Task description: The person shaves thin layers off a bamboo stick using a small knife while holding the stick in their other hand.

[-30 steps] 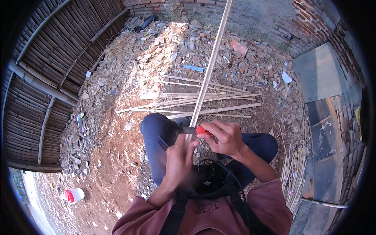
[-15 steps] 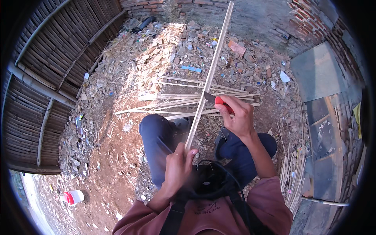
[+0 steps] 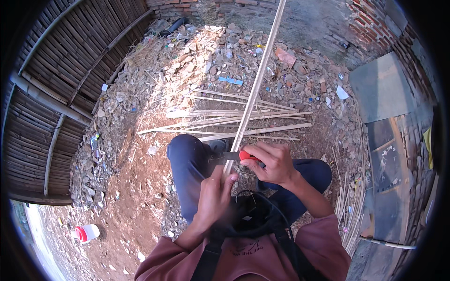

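My left hand [image 3: 214, 193] is closed round the lower end of a long, pale strip of split bamboo [image 3: 254, 93], which slants up and away past the top of the view. My right hand [image 3: 274, 164] grips the red handle of a knife [image 3: 246, 156]. Its dark blade lies across the strip, just above my left fingers. Beyond my knees, a loose pile of similar pale strips [image 3: 225, 122] lies on the ground, partly hidden by the strip I hold.
Rubble and litter [image 3: 220, 56] cover the ground ahead. A bamboo-slat wall [image 3: 51, 103] stands left, with a white and red plastic container [image 3: 89, 232] near it. Thin strips [image 3: 349, 210] lie to the right, beside boards [image 3: 382, 86] against a brick wall.
My right hand has drawn the knife down along the strip toward my left hand. The strip's top end has gone out of view; my left hand has barely moved.
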Tool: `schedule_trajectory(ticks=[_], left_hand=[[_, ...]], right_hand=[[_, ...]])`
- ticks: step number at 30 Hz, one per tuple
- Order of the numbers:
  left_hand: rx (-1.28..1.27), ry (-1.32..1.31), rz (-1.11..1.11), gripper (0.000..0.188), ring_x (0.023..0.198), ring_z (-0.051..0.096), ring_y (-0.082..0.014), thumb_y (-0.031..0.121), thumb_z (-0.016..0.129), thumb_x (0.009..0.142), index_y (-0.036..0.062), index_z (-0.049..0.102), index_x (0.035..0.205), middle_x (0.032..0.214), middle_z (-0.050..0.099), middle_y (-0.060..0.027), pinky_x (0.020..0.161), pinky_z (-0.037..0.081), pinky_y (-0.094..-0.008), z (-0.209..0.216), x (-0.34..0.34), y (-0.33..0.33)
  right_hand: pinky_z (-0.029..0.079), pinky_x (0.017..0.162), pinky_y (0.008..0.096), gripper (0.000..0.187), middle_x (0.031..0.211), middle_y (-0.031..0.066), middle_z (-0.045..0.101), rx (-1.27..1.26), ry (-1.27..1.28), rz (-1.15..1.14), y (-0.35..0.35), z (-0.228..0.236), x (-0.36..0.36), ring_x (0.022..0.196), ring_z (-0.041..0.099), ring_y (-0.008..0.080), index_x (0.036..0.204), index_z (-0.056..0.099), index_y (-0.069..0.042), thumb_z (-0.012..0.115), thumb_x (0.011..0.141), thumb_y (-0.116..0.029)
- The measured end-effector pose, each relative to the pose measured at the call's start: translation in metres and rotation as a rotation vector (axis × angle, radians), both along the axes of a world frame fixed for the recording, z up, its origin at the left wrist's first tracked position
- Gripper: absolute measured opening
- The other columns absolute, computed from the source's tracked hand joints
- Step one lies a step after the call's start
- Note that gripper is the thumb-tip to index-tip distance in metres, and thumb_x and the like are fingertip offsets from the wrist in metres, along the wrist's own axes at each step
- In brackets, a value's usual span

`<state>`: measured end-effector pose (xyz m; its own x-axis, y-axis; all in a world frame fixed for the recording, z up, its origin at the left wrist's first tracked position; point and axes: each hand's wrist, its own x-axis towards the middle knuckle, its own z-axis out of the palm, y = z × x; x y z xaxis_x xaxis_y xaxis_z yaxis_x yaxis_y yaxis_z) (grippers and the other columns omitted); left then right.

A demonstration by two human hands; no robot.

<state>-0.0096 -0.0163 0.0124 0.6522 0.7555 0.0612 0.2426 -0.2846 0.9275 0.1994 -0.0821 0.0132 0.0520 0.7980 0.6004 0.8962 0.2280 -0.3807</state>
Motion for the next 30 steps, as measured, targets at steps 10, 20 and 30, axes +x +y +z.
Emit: schedule_trajectory(ticks=[10,20,30], left_hand=[[0.031,0.101,0.015,0.024,0.06,0.066,-0.0426,0.023,0.065,0.109,-0.0003,0.061,0.106,0.067,0.063,-0.0217,0.056,0.046,-0.0457,0.009,-0.001,0.0],[0.048,0.128,0.021,0.026,0.06,0.065,-0.0442,0.025,0.064,0.109,-0.0001,0.06,0.105,0.064,0.061,-0.022,0.055,0.046,-0.0477,0.006,-0.005,0.0],[0.081,0.113,0.027,0.028,0.049,0.057,-0.0341,0.021,0.063,0.109,-0.0002,0.055,0.093,0.059,0.055,-0.0176,0.051,0.041,-0.0428,-0.002,-0.01,-0.005]], right_hand=[[0.053,0.053,0.0346,0.03,0.078,0.0033,0.069,0.034,-0.016,-0.024,0.002,0.0,-0.006,0.062,0.07,0.0211,0.109,0.076,-0.012,0.081,0.092,-0.036],[0.054,0.055,0.0351,0.028,0.079,0.0033,0.07,0.06,-0.024,-0.05,0.005,0.0,-0.001,0.064,0.071,0.0215,0.108,0.077,-0.011,0.081,0.092,-0.033],[0.054,0.054,0.0354,0.025,0.086,0.0028,0.076,0.094,0.011,-0.154,0.016,0.009,0.028,0.064,0.072,0.0233,0.107,0.078,-0.012,0.081,0.093,-0.032]])
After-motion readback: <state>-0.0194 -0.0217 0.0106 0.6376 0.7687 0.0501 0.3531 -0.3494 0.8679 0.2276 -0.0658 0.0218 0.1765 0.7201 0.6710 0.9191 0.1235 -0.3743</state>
